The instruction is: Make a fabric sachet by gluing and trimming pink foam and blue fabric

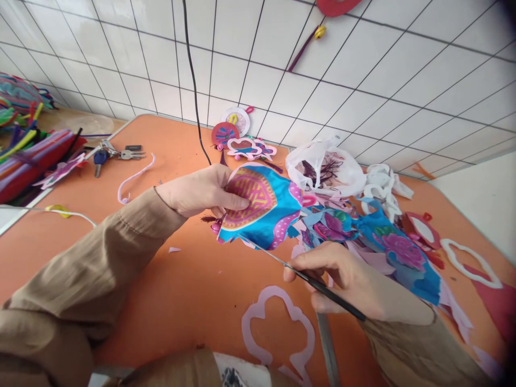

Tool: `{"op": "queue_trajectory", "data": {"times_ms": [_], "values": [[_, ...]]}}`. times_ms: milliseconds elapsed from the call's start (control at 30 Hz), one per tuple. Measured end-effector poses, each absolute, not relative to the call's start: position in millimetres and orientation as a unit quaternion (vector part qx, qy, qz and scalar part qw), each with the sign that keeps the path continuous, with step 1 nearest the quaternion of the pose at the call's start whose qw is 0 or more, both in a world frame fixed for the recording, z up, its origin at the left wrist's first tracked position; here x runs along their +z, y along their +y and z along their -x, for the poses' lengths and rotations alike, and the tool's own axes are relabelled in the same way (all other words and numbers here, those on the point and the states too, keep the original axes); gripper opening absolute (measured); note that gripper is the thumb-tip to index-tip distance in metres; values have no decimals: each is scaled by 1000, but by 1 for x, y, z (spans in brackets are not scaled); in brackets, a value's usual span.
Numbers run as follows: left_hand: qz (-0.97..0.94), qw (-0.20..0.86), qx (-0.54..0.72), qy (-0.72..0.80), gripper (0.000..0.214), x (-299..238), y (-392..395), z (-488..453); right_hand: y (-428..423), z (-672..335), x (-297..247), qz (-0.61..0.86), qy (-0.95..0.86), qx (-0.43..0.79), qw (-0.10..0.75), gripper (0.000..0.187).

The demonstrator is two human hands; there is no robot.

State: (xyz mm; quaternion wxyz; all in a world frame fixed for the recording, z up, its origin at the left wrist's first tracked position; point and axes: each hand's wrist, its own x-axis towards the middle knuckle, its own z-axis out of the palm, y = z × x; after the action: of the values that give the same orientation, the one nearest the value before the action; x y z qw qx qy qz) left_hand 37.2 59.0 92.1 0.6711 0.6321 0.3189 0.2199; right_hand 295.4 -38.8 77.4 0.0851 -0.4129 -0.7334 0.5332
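My left hand point(203, 191) pinches a piece of bright blue patterned fabric point(262, 215) with a pink-and-gold medallion, thumb on top. A dark tassel and a small pink bell point(215, 228) hang at its lower left corner. In my right hand point(342, 279) is a slim pointed tool with a black handle point(322, 290) and a thin metal tip. That tip meets the lower edge of the fabric; whether it has one blade or two I cannot tell. Below, a pink flower-shaped frame point(308, 336) lies on the orange table point(181, 301).
Fabric scraps point(403, 252) pile up at the right beside a white plastic bag point(334, 166). Finished-looking round ornaments point(226, 134) lean near the tiled wall. Keys point(116, 153) and a pink cord point(135, 177) lie left; a black cable point(193, 75) hangs down the wall.
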Motion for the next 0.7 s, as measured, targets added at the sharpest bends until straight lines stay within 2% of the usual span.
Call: {"op": "queue_trajectory", "data": {"times_ms": [367, 700], "values": [[-647, 659, 217, 316, 17, 92, 57, -39, -42, -292, 81, 439, -725, 526, 73, 29], [-654, 654, 195, 327, 17, 92, 56, -39, -41, -288, 88, 434, -716, 546, 32, 14]]}}
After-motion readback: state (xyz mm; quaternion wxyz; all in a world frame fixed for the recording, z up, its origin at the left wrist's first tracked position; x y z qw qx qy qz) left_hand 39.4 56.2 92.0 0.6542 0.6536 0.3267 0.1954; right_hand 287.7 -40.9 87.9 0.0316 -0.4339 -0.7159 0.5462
